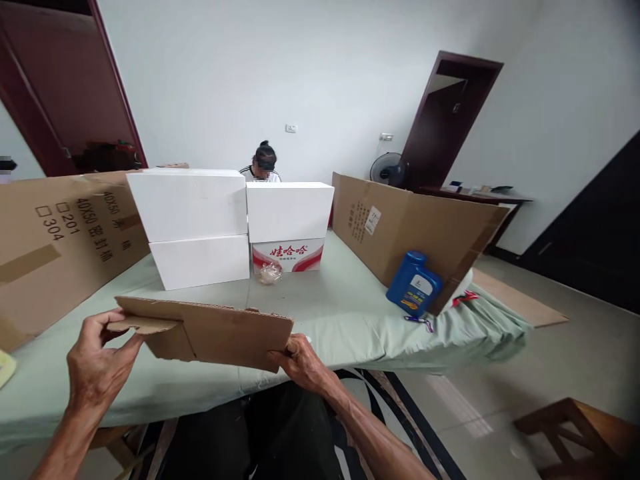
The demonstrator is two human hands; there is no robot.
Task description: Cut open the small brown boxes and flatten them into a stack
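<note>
A brown piece of cardboard (230, 337) is held up above the near edge of the table, spanning both hands. My left hand (97, 357) pinches its left end, thumb below and fingers behind, where a narrow flap is folded toward me. At the opposite end my right hand (303, 360) grips the lower right corner, with the thumb on the near face. Past the cardboard, a crumpled clear plastic wad (271, 273) lies on the table in front of a red-and-white printed box (287, 255).
White boxes (193, 207) stand stacked at the back on the green tablecloth (345, 327). Large cardboard sheets rise at left (60, 233) and right (400, 227). A blue jug (414, 283) and a pen (417, 321) are at right. Another person (264, 162) sits behind the boxes. A wooden stool (580, 433) is on the floor.
</note>
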